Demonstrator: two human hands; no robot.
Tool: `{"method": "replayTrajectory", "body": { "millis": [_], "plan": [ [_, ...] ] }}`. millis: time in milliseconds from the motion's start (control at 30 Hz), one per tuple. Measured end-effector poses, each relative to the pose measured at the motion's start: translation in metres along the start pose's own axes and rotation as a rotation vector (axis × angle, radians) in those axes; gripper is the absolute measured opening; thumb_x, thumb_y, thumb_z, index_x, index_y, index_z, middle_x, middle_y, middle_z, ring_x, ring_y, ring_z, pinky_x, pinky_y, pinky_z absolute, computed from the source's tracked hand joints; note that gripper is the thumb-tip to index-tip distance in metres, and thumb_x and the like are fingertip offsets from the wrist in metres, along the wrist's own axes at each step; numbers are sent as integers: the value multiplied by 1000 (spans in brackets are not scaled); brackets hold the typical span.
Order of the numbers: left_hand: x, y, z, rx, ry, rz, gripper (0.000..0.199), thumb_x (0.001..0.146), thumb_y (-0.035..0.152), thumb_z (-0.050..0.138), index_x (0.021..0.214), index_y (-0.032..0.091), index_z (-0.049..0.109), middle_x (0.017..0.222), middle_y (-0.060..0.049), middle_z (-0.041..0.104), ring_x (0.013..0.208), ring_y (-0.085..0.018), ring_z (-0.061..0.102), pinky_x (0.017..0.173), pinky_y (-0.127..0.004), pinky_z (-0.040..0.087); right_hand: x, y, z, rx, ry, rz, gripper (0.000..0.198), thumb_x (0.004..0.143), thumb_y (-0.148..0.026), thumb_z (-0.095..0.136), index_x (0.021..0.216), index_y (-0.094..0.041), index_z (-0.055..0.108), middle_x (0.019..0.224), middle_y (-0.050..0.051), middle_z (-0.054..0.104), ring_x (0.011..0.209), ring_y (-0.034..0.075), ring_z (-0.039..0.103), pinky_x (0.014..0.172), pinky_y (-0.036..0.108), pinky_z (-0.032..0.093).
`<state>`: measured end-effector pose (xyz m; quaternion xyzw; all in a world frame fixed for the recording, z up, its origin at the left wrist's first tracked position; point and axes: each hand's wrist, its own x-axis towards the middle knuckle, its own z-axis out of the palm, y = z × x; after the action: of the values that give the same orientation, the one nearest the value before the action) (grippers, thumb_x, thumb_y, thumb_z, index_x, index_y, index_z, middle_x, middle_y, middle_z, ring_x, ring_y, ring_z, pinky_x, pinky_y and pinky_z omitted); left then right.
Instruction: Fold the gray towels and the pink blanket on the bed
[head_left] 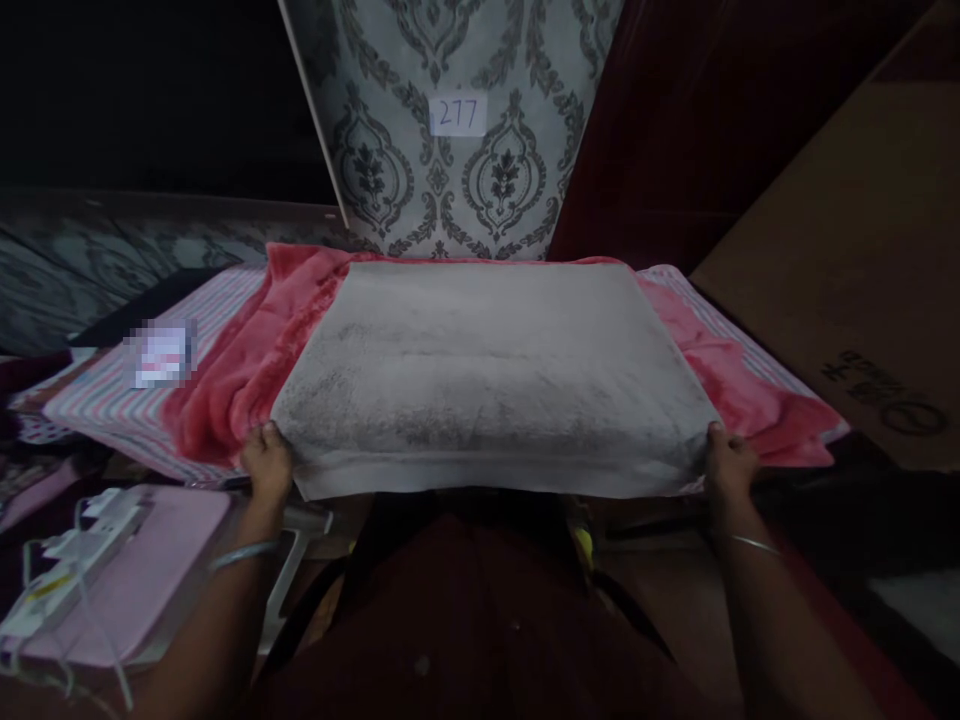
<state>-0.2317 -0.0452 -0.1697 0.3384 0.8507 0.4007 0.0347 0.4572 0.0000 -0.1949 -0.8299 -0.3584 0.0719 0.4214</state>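
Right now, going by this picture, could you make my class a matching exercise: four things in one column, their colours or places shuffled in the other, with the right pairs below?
Things
1. Pale sheet
2. Blanket
3. Paper label
4. Power strip

Colours or places
A. On a pink flat surface
B. On the patterned wall, marked 277
C. Spread between the left hand and right hand
D. Red, showing on both sides of the pale sheet

Right pairs
1-C, 2-D, 3-B, 4-A

A white label on patterned wallpaper reads "277".
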Motion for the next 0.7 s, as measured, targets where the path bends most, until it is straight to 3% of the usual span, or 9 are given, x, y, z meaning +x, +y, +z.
{"method": "replayTrajectory", "body": {
  "millis": [133, 233, 467, 567, 700],
  "plan": [
    [4, 2, 2, 76, 60, -25, 23, 91, 33, 34, 82, 22, 52, 83, -11, 60, 87, -28, 58, 82, -43, 44, -3, -8, -5, -145, 59, 104, 47, 86, -45, 41, 99, -8, 65, 92, 23, 65, 96, 38, 61, 88, 44, 49],
    [9, 1, 2, 108, 81, -28, 22, 91, 32, 35, 83, 21, 53, 81, -11, 61, 87, -29, 58, 81, -43, 43, -3, -9, -5, -162, 73, 113, 43, 87, -43, 42, 100, -9, 66, 97, 26, 66, 100, 40, 61, 91, 46, 47],
    [9, -9, 12, 72, 142, -6, 20, 90, 27, 35, 72, 23, 45, 69, -3, 49, 76, -22, 51, 78, -38, 43, 1, 6, 6, 136, 169, 134, 21, 79, -37, 52, 79, -17, 56, 71, 3, 51, 82, 24, 53, 79, 37, 47],
    [1, -20, 20, 20, 158, 14, 26, 92, 30, 34, 69, 23, 45, 67, -2, 47, 74, -21, 48, 76, -37, 45, -7, 14, 11, 146, 135, 144, 25, 83, -41, 47, 72, -19, 53, 65, 0, 47, 78, 21, 50, 74, 35, 45],
    [-13, -34, 33, -2, 142, -47, 35, 94, 35, 31, 76, 19, 57, 71, -7, 55, 77, -24, 54, 77, -40, 48, -26, 25, 23, 88, 99, 167, 36, 88, -47, 42, 65, -20, 53, 57, -2, 38, 69, 20, 45, 66, 35, 42]
  ]
}}
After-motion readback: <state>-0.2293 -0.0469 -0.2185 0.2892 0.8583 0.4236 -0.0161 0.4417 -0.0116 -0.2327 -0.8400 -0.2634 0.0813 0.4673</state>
